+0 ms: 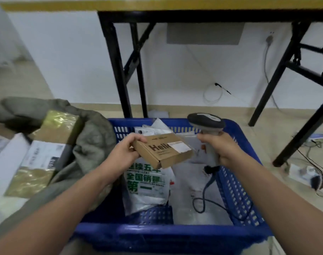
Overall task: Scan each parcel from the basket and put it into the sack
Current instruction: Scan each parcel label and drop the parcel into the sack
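Observation:
My left hand (123,152) grips the left end of a flat brown cardboard box (163,150) printed "Hello", with a white label on top, above the blue plastic basket (236,183). My right hand (220,148) grips the handle of a grey barcode scanner (205,122), whose head sits just right of the box and above it. Its cord (205,196) trails down into the basket. In the basket lie a white mailer bag with green print (146,183) and grey poly bags (192,179). Left of the basket, the olive-grey sack (90,144) lies open.
Boxes lie in the sack's mouth: a taped brown one (59,126) and a white one (42,155). A black-legged table (120,70) stands behind the basket. Cables and a power strip (311,173) lie on the floor to the right.

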